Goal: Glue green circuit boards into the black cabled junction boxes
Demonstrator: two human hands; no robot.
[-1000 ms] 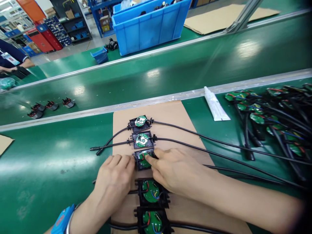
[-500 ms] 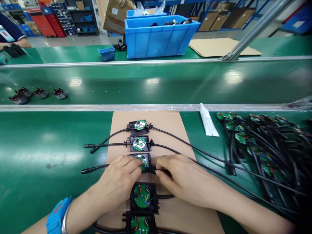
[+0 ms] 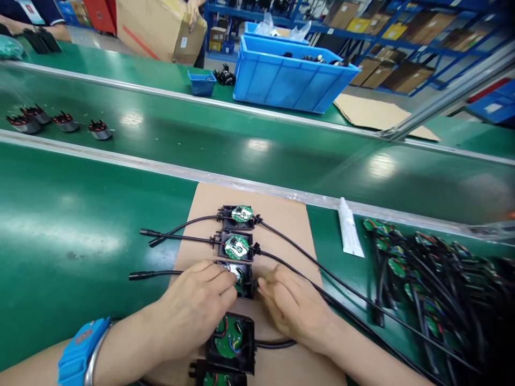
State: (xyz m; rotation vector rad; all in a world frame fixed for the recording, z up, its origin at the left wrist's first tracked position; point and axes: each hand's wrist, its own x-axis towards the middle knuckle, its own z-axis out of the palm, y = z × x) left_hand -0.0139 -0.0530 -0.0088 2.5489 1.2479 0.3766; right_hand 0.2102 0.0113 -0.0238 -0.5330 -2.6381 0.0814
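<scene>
Since the earliest frame, the right hand (image 3: 292, 303) has shifted off the round board (image 3: 238, 272) to the right edge of the third case (image 3: 247, 289), while the fingertips of the left hand (image 3: 201, 305) have come onto that board from the left. Left fingers are curled and close together; whether they grip the board or only press it cannot be told. Right fingers are bunched narrowly beside the case, and what they hold, if anything, is hidden. This black case lies on a cardboard sheet (image 3: 281, 203), in a column with two cases farther away and two nearer, all bearing green boards. From its left side, beyond the left hand, extends a cable ending in a black plug (image 3: 140, 275). To the right, on the green bench (image 3: 100, 225), lie a white tube (image 3: 351, 228) and a pile of wired boards (image 3: 438, 289). Behind stands a large blue bin (image 3: 293, 75).
</scene>
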